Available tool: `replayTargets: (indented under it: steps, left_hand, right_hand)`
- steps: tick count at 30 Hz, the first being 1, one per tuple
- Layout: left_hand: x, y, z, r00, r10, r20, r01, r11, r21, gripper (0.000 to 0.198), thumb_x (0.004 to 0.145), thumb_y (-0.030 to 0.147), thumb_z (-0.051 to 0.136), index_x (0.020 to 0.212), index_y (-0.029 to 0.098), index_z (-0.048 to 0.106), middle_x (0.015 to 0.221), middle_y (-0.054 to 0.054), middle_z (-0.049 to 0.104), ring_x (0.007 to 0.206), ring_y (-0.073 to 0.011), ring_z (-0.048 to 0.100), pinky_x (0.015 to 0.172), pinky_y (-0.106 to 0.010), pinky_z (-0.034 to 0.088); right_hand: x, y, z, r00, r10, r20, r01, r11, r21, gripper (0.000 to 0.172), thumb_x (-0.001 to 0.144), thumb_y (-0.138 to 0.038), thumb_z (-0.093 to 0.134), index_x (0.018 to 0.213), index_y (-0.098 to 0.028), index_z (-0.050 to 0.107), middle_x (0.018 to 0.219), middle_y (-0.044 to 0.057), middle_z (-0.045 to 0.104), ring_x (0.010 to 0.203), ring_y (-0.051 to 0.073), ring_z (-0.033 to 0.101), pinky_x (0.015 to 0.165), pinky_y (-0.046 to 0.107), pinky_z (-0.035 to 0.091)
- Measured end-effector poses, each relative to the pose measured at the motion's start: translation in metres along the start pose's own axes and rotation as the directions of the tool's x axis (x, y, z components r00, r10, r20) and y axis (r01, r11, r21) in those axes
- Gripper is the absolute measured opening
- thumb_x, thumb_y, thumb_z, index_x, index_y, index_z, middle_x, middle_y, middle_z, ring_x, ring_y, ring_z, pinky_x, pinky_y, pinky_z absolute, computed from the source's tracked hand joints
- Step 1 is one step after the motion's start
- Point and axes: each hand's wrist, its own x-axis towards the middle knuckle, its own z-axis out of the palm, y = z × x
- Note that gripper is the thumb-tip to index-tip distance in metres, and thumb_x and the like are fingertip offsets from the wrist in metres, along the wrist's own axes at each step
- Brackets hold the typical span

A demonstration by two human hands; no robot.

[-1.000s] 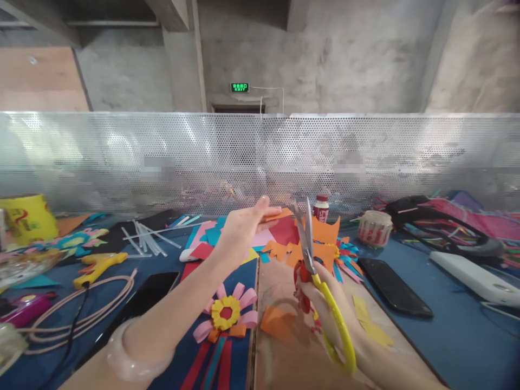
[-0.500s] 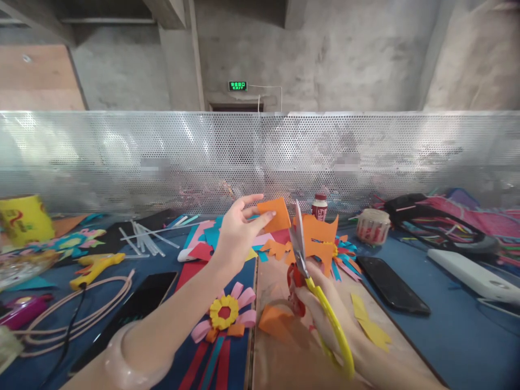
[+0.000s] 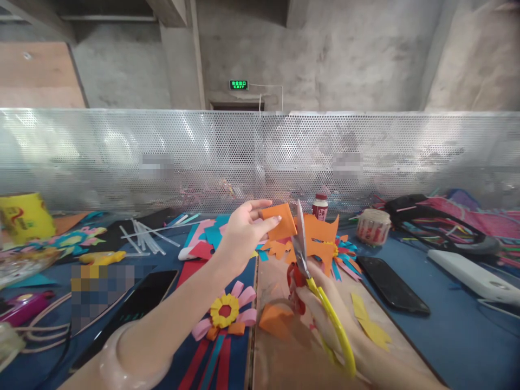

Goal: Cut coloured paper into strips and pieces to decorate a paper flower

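Orange paper [image 3: 285, 222] lower, in left hand [image 3: 242, 232]

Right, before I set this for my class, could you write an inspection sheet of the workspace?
Surface: blue tabletop, brown panel at centre.
Job's things: orange paper; scissors, blades at the paper's edge, contact unclear.
Clutter: paper flower, black phone at right, yellow glue gun at left.
Grip: left hand pinches the paper; right hand holds the scissors by the handles.
Cables: pale cable looped at left, partly blurred.
Surroundings: perforated metal screen, concrete wall, lit exit sign.
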Motion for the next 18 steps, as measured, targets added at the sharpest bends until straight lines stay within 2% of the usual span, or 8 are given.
replayTargets:
  steps: [5, 10, 18]
  left_hand:
    - [-0.001, 0.002, 0.0, 1.0, 0.013, -0.003, -0.013, 0.999, 0.04, 0.04, 0.067, 0.02, 0.068, 0.104, 0.016, 0.053, 0.098, -0.011, 0.066, 0.088, -0.025, 0.064, 0.069, -0.035, 0.054]
    - [-0.001, 0.002, 0.0, 1.0, 0.028, 0.006, -0.028, 0.999, 0.032, 0.041, 0.066, 0.019, 0.068, 0.105, 0.015, 0.054, 0.098, -0.011, 0.066, 0.087, -0.0242, 0.065, 0.068, -0.033, 0.055]
    - [-0.001, 0.002, 0.0, 0.999, 0.037, 0.027, -0.038, 0.999, 0.027, 0.041, 0.068, 0.018, 0.068, 0.105, 0.014, 0.053, 0.099, -0.012, 0.066, 0.087, -0.0247, 0.065, 0.072, -0.037, 0.054]
  right_hand:
    - [0.0, 0.001, -0.002, 0.999, 0.001, 0.034, -0.001, 1.0, 0.011, 0.012, 0.06, -0.029, 0.051, 0.064, -0.023, 0.041, 0.056, -0.003, 0.043, 0.051, 0.012, 0.043, 0.047, 0.024, 0.039]
    - [0.004, 0.015, 0.0, 0.999, -0.042, -0.028, 0.04, 0.997, -0.063, 0.01, 0.065, -0.027, 0.05, 0.064, -0.023, 0.041, 0.051, -0.005, 0.041, 0.048, 0.012, 0.043, 0.046, 0.023, 0.037]
    - [0.004, 0.021, 0.0, 0.996, -0.09, 0.005, 0.09, 0.99, -0.112, 0.008, 0.065, -0.018, 0.043, 0.065, -0.022, 0.036, 0.053, -0.007, 0.038, 0.046, 0.009, 0.039, 0.044, 0.022, 0.032]
